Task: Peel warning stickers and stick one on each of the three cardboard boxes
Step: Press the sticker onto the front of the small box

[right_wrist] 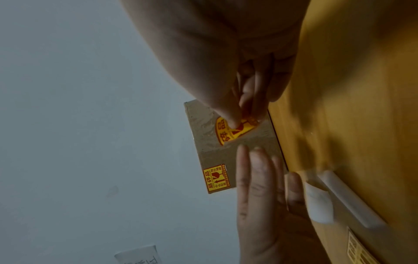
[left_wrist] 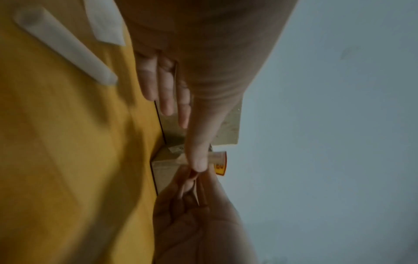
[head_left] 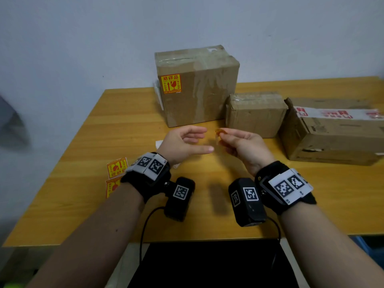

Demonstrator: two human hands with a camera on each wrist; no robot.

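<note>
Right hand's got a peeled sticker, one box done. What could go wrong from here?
1. The peeled sticker is pinched curled in the right hand; it may fold onto itself or cling to the fingers before it reaches a box.
2. The tall box already carries a sticker; the small box and the flat box show none. Landing on the tall one again would leave a box unlabelled.
3. The left hand is open, steadying nothing, so a light box might slide when pressed.

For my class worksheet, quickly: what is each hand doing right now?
Left hand: open, fingers straight, holding nothing.
Right hand: pinching a peeled warning sticker.
</note>
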